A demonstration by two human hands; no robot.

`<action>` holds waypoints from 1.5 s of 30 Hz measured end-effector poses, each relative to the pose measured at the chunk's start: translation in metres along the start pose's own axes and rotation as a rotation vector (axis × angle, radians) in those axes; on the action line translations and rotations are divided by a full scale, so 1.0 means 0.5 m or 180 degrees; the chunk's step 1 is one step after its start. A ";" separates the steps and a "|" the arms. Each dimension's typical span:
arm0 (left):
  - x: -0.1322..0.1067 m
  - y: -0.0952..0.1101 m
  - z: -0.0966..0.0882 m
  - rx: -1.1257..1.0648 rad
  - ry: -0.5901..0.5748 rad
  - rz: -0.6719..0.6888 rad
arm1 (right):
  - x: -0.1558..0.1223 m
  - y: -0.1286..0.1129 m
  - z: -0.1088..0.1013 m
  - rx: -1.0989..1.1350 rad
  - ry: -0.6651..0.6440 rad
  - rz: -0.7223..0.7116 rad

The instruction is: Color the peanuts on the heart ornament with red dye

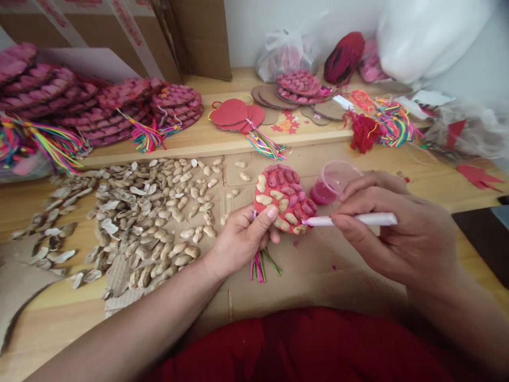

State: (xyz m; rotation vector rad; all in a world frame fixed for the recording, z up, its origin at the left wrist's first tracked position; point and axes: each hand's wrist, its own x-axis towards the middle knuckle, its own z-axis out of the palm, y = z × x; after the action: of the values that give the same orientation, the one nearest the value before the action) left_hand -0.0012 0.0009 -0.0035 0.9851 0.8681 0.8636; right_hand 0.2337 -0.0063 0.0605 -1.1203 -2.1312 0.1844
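Note:
My left hand (246,233) grips the lower left edge of a round red disc (275,184), thumb on top. Peanut shells cover the disc; those at the top and right are pink, while those at the left and bottom are plain tan. Pink and green tassel strands (260,265) hang below it. Pinched in my right hand (392,223) is a thick white paintbrush (358,219), its pink tip touching the disc's lower right part. Just behind the disc stands a clear plastic cup (338,178) with pink paint inside.
Loose peanut shells (170,207) spread over cardboard on the left. A raised wooden ledge (310,142) along the back carries stacks of pink shell-covered discs (119,109), red discs (230,114), colourful tassels (393,119) and bags. A dark flat object (483,236) lies at the right edge.

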 end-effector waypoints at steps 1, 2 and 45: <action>0.000 -0.002 -0.001 -0.0001 0.0024 -0.0010 | 0.001 0.001 -0.002 0.0007 0.0092 -0.0005; 0.000 -0.004 -0.002 0.0022 0.0055 -0.0020 | 0.002 0.002 -0.004 0.0051 0.0286 -0.0003; -0.011 -0.008 -0.006 -0.0335 -0.0115 -0.0057 | 0.021 0.110 0.017 -0.0517 0.1233 0.0800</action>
State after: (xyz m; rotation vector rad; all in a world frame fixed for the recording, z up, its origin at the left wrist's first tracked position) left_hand -0.0055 -0.0043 -0.0068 0.8975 0.7918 0.8650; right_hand 0.2610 0.0371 0.0364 -1.3926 -1.6840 -0.0889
